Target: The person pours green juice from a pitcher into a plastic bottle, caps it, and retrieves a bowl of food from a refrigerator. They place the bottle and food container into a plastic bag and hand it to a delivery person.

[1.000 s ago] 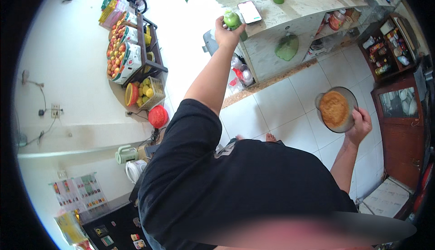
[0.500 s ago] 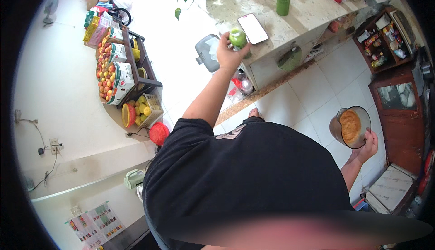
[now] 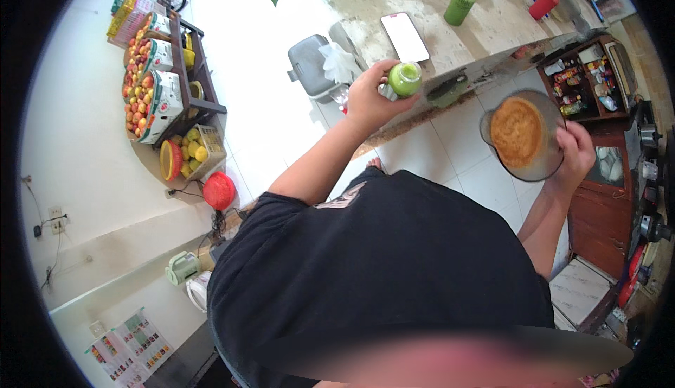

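Observation:
My left hand [image 3: 374,99] is closed round a small clear bottle [image 3: 406,79] of green juice, its mouth uncapped. It is held up just off the near edge of the stone counter [image 3: 450,54]. On the right, my right hand [image 3: 578,150] grips a dark translucent pitcher [image 3: 524,136] by its handle side. Frothy orange liquid shows inside, and the pitcher is raised above the floor. A white-screened phone [image 3: 406,37] lies on the counter beyond the left hand. Farther back stands a capped green bottle [image 3: 461,2], with a capped red bottle [image 3: 545,4] to its right.
A grey lidded bin [image 3: 309,64] holding a white bag stands left of the counter. Boxes of fruit [image 3: 162,99] line a dark rack along the left wall, near a red round basket [image 3: 219,190]. A wooden cabinet [image 3: 598,223] stands at the right.
My right hand has brought the pitcher up and left, closer to the counter. The small bottle in my left hand has shifted right and nearer. My view has turned slightly right.

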Demonstrator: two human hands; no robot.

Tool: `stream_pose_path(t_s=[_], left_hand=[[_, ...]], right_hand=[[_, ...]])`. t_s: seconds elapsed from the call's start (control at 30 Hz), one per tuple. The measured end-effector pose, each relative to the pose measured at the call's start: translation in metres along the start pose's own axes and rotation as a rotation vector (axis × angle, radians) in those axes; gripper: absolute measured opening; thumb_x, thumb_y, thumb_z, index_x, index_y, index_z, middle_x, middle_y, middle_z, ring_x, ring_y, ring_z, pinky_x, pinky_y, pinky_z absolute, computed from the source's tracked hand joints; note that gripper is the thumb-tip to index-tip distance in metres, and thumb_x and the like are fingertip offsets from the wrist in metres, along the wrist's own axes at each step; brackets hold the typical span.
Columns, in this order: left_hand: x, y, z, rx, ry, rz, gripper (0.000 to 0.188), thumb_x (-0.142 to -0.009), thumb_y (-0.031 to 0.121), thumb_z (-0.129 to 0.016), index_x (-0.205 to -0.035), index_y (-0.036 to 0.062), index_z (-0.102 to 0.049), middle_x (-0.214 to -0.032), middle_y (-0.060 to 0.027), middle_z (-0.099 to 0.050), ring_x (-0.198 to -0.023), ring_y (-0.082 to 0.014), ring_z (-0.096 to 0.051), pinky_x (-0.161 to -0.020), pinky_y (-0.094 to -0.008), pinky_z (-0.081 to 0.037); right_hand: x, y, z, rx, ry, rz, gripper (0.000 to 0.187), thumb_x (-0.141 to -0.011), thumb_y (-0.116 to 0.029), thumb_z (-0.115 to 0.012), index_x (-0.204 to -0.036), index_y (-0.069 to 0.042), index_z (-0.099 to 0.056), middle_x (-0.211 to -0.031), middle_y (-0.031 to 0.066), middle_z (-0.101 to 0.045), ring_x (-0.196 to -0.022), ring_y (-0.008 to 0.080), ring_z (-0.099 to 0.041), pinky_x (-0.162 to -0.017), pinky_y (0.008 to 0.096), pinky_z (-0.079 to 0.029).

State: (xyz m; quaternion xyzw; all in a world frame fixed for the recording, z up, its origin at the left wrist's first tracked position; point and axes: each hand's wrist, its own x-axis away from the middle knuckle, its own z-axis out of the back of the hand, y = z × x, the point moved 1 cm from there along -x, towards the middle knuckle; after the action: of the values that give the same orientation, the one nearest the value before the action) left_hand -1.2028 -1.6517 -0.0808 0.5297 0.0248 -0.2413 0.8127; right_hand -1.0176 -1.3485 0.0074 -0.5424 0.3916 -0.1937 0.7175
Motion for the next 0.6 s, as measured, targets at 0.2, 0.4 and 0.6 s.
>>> stream_pose_path(t_s=[0.2, 0.4, 0.6], left_hand=[[0.061, 0.039, 0.012, -0.051, -0.147, -0.126, 0.062, -0.062, 0.024, -0.088, -0.115, 0.0101, -0.060, -0.105, -0.0080, -0.068, -0.097, -0.0218, -0.066, -0.086, -0.0350, -0.053], [0.100, 0.059, 0.009, 0.043, -0.098, -0.131, 0.061, -0.063, 0.020, -0.088, -0.116, 0.0076, -0.060, -0.105, -0.0081, -0.067, -0.096, -0.0210, -0.065, -0.085, -0.0337, -0.051], [0.116, 0.071, 0.010, 0.039, -0.064, -0.121, 0.060, -0.063, 0.020, -0.087, -0.115, 0.0087, -0.060, -0.105, -0.0067, -0.067, -0.097, -0.0206, -0.064, -0.085, -0.0330, -0.051]], right_hand=[[-0.028, -0.078, -0.055, 0.054, -0.326, 0.091, 0.019, -0.069, -0.002, -0.071, -0.087, 0.004, -0.069, -0.078, 0.0019, -0.063, -0.072, 0.0083, -0.056, -0.067, 0.0207, -0.042], [-0.028, -0.093, -0.071, 0.036, -0.498, 0.114, 0.017, -0.069, 0.000, -0.072, -0.085, 0.003, -0.070, -0.072, 0.0006, -0.062, -0.063, 0.0054, -0.055, -0.060, 0.0175, -0.041], [-0.018, -0.112, -0.071, 0.069, -0.570, 0.152, 0.017, -0.069, -0.001, -0.072, -0.085, 0.003, -0.070, -0.072, -0.0013, -0.061, -0.064, 0.0045, -0.053, -0.060, 0.0173, -0.041]])
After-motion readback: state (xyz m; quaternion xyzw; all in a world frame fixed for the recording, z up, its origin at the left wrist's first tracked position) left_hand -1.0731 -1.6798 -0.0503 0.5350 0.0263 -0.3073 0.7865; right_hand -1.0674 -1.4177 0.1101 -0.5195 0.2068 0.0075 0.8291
